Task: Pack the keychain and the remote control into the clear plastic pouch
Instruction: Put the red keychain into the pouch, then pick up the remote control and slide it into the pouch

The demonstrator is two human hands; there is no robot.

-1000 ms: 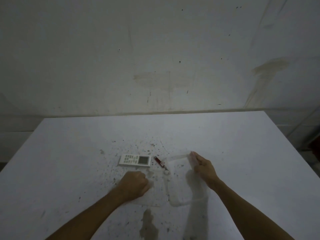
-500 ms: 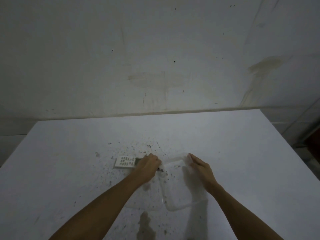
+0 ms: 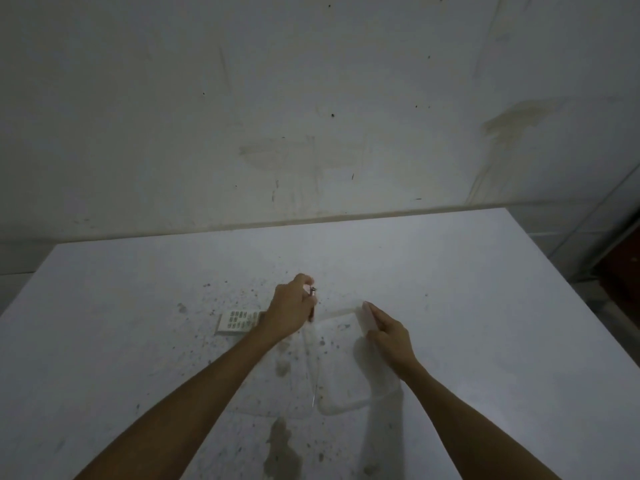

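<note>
My left hand [image 3: 291,311] is closed around the small red keychain [image 3: 312,308], holding it just above the table beside the pouch's far left corner; only its metal ring and a strip of red show past my fingers. The clear plastic pouch [image 3: 341,368] lies flat on the white table [image 3: 485,306]. My right hand [image 3: 389,336] pinches the pouch's far right edge and lifts it slightly. The white remote control [image 3: 237,321] lies on the table to the left, its right end hidden behind my left wrist.
The table top is speckled with dark spots and has a dark stain [image 3: 282,445] near the front edge. A stained wall [image 3: 311,116] stands right behind the table's far edge. Dark furniture [image 3: 620,275] shows off the right side.
My left hand went from a fist near the front of the pouch to the keychain, closed on it and lifted it. My right hand stayed on the pouch's edge.
</note>
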